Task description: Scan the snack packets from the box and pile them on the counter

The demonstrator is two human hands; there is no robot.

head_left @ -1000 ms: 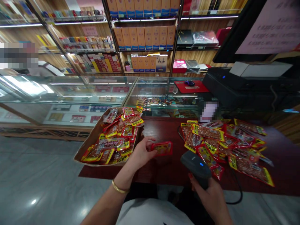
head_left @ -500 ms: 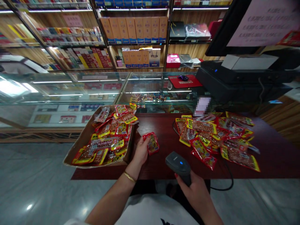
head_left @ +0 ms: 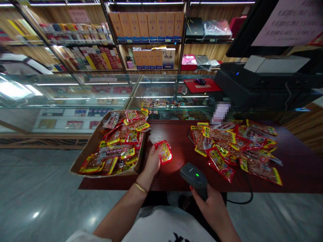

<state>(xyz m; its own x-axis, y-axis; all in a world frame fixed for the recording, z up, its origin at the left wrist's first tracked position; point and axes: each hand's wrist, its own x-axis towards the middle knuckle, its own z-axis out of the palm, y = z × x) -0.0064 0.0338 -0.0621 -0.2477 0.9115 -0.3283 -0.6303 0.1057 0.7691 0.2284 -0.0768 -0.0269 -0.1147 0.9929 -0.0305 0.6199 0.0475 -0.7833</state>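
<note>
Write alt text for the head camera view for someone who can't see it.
A person's left hand holds a small red and yellow snack packet before a black handheld barcode scanner gripped in the right hand, over a dark red wooden table. A brown cardboard tray of similar packets sits left, a loose pile of red and yellow packets right.
</note>
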